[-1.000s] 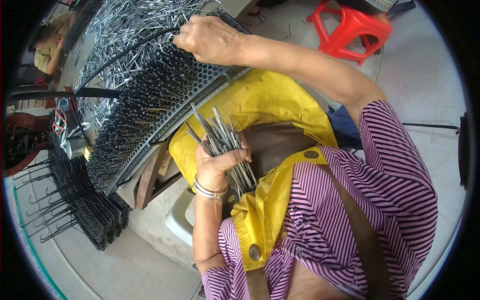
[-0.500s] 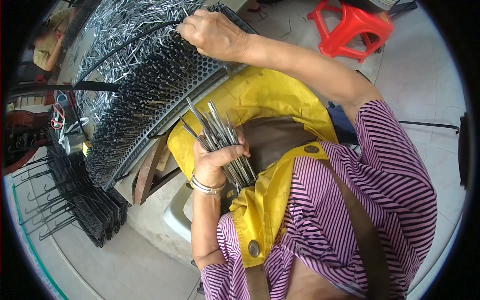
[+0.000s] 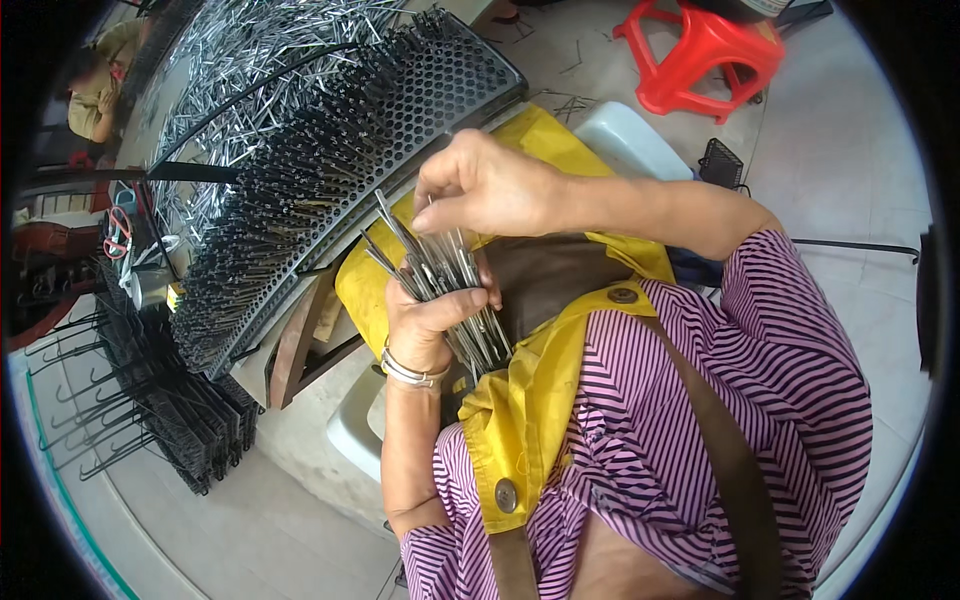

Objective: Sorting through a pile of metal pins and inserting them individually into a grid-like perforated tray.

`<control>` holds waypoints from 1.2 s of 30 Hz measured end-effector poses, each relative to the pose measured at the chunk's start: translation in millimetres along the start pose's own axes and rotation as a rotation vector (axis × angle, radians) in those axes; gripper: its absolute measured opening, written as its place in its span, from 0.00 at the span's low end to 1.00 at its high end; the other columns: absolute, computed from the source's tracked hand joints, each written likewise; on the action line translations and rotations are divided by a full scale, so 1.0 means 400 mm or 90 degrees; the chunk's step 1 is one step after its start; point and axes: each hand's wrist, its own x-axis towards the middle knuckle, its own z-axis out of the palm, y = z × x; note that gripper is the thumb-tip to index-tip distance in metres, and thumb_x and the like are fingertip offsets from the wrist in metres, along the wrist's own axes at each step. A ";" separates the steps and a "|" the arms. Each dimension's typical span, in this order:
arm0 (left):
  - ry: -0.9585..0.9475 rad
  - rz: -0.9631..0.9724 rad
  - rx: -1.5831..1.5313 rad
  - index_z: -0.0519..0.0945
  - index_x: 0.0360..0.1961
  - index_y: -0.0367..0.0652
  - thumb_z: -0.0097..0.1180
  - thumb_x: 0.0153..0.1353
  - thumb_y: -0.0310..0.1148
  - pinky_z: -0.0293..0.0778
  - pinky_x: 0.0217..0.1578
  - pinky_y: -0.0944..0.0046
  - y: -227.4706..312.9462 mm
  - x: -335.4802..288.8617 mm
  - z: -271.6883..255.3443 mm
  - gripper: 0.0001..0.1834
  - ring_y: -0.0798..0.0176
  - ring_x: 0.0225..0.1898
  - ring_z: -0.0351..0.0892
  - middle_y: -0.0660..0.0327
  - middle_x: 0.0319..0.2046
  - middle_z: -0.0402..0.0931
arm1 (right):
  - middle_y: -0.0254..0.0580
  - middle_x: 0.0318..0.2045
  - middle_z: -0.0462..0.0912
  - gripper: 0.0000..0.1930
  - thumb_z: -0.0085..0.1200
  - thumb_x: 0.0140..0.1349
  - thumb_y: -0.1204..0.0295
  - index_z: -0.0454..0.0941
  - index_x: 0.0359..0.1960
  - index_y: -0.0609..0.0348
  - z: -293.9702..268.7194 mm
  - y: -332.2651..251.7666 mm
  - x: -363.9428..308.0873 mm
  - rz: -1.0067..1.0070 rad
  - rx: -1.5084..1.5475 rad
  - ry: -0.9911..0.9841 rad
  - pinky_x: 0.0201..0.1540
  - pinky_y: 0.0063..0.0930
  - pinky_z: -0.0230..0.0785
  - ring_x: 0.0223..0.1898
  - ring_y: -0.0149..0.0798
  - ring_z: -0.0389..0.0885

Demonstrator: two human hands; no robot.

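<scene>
My left hand (image 3: 430,318) is closed round a bundle of thin metal rods (image 3: 443,268), held upright in front of the yellow apron (image 3: 545,425). Their ends fan out above my thumb. Over those upper ends is my right hand (image 3: 495,187), its thumb and fingers bent together. Whether a rod is between its fingertips I cannot make out. Beyond my hands stands a long dark perforated rack (image 3: 455,88), its left and middle part packed with upright dark-tipped rods (image 3: 290,185). Bare holes show at its right end.
A large heap of loose silvery rods (image 3: 235,70) lies behind the rack. Dark wire racks with hooks (image 3: 175,400) stand at the lower left. A red stool (image 3: 705,60) and a pale stool (image 3: 630,140) are at the upper right. Another person (image 3: 95,100) sits far left.
My right hand has come back from the rack's far side to the tops of the rods in my left hand. The rack's holed right end now shows. My left hand stays put.
</scene>
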 end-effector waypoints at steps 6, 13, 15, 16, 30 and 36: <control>-0.002 -0.004 0.018 0.72 0.30 0.31 0.56 0.32 0.18 0.72 0.26 0.65 0.004 0.005 0.006 0.17 0.61 0.22 0.74 0.55 0.23 0.74 | 0.35 0.17 0.77 0.06 0.56 0.51 0.74 0.76 0.23 0.66 -0.029 0.001 0.002 0.042 0.112 0.050 0.23 0.15 0.64 0.19 0.21 0.72; -0.008 0.006 -0.003 0.70 0.33 0.33 0.56 0.33 0.18 0.72 0.25 0.64 -0.001 0.009 0.001 0.20 0.60 0.21 0.74 0.55 0.22 0.73 | 0.41 0.22 0.80 0.06 0.53 0.55 0.72 0.76 0.26 0.64 -0.126 -0.016 0.024 0.003 0.289 0.143 0.21 0.16 0.70 0.20 0.27 0.77; -0.013 0.004 -0.004 0.69 0.34 0.34 0.56 0.33 0.17 0.72 0.25 0.64 -0.001 0.009 -0.003 0.21 0.60 0.21 0.74 0.55 0.22 0.72 | 0.39 0.23 0.80 0.06 0.54 0.54 0.72 0.76 0.27 0.63 -0.153 -0.008 0.047 0.017 0.300 0.172 0.24 0.17 0.70 0.22 0.27 0.77; -0.019 -0.003 -0.006 0.68 0.35 0.34 0.56 0.33 0.17 0.71 0.25 0.63 -0.003 0.010 -0.006 0.22 0.59 0.21 0.74 0.55 0.22 0.72 | 0.38 0.23 0.80 0.06 0.54 0.54 0.71 0.76 0.26 0.62 -0.166 0.007 0.067 -0.052 0.258 0.222 0.24 0.16 0.70 0.21 0.27 0.77; 0.010 -0.011 -0.024 0.70 0.37 0.36 0.55 0.31 0.16 0.70 0.24 0.59 -0.009 0.010 -0.003 0.24 0.57 0.20 0.70 0.54 0.21 0.71 | 0.35 0.26 0.79 0.05 0.55 0.51 0.74 0.77 0.28 0.63 -0.166 0.034 0.135 -0.441 -0.334 0.283 0.30 0.16 0.68 0.26 0.25 0.77; 0.019 -0.014 -0.021 0.70 0.37 0.36 0.54 0.31 0.16 0.70 0.23 0.59 -0.009 0.007 0.001 0.24 0.57 0.20 0.70 0.54 0.22 0.71 | 0.35 0.25 0.79 0.04 0.55 0.52 0.76 0.77 0.29 0.62 -0.161 0.038 0.140 -0.452 -0.279 0.301 0.29 0.16 0.68 0.26 0.25 0.77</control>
